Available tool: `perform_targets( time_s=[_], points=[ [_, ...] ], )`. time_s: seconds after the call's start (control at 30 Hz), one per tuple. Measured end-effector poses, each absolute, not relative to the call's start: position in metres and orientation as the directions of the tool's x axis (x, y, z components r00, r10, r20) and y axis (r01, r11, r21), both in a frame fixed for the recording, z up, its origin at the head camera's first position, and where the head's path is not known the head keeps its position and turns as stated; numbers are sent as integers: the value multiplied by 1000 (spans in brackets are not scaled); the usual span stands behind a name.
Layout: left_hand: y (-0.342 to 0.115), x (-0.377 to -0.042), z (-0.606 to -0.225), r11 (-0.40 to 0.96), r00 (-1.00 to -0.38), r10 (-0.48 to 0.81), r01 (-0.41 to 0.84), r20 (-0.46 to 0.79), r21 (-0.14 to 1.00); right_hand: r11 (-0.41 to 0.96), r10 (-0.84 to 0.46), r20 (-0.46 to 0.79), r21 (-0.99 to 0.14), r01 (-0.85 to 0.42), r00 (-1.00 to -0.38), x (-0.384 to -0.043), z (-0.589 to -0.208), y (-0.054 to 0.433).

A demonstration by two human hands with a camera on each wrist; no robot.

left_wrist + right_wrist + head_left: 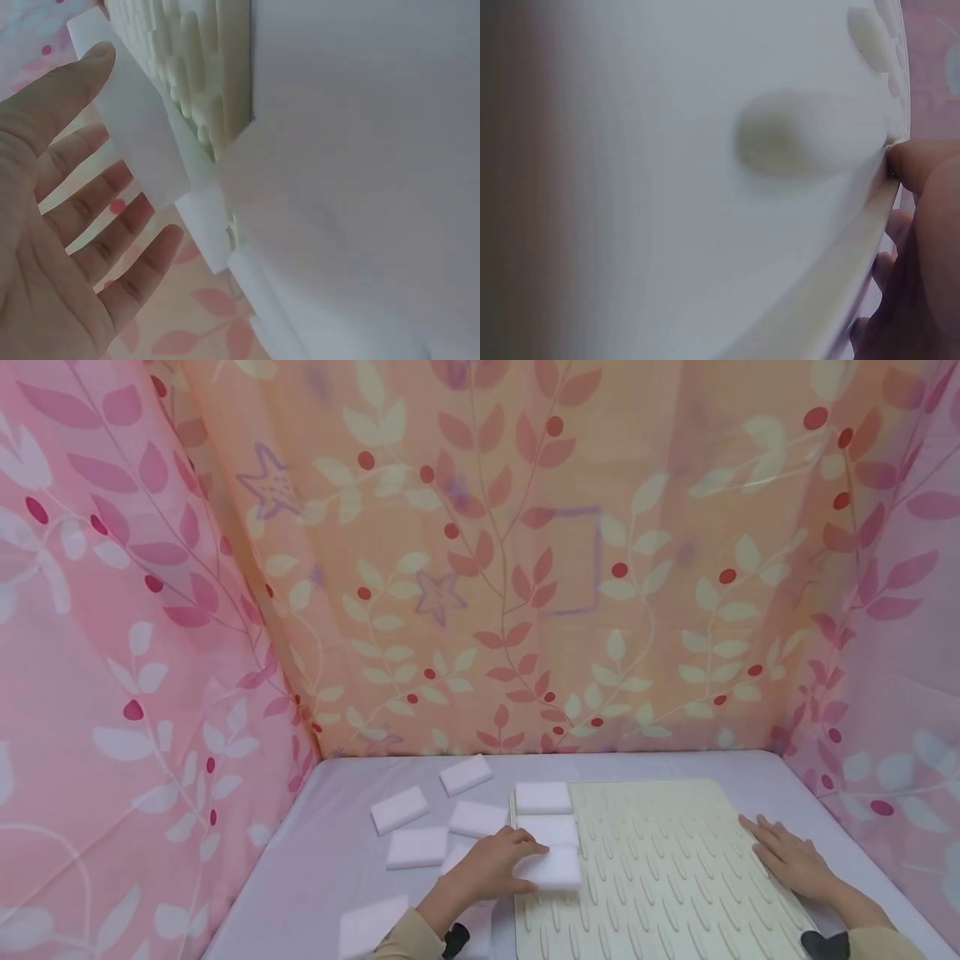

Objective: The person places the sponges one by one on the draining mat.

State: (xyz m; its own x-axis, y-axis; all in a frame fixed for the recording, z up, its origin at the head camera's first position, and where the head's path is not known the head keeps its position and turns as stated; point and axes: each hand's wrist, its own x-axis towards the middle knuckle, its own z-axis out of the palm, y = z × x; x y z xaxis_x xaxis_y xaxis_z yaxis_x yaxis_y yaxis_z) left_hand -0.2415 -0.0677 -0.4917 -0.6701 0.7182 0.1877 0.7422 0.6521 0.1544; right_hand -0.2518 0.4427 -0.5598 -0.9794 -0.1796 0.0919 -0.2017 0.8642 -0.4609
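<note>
My left hand (491,864) pinches a white sponge block (557,870) over the left edge of a cream board (645,797) covered with slanted pegs. In the left wrist view, the thumb lies across one face of that sponge block (139,124), with the other fingers spread on its far side. Two similar blocks, a rear one (543,797) and a nearer one (547,829), lie in a column along the board's left side. At the board's right edge rests my right hand (795,864); the right wrist view shows its thumb touching the rim and the fingers alongside.
Several loose white sponge blocks lie left of the board, among them one block (416,847) and another (466,775) farther back. A pale cloth covers the table (300,860). Leaf-patterned curtains (495,610) enclose the table at the back and both sides.
</note>
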Motion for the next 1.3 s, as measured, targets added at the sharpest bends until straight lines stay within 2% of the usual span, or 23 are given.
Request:
perform_targets(
  time_s=[0.33,0.67,1.1,1.3],
  points=[
    [-57,-242,-499,641,-646,744,762,169,93,857,-183,103,-471,-210,-978,-252,-562,443],
    [-52,-240,-497,687,-698,708,716,110,121,850,-184,93,-485,-205,-979,-253,-564,444],
    [-53,-236,-494,690,-701,703,713,121,122,857,-175,78,-479,-191,-981,-253,-564,444],
    [-62,-235,-492,710,-732,669,681,127,181,855,-178,82,-480,-195,-981,-253,-564,445]
  ],
)
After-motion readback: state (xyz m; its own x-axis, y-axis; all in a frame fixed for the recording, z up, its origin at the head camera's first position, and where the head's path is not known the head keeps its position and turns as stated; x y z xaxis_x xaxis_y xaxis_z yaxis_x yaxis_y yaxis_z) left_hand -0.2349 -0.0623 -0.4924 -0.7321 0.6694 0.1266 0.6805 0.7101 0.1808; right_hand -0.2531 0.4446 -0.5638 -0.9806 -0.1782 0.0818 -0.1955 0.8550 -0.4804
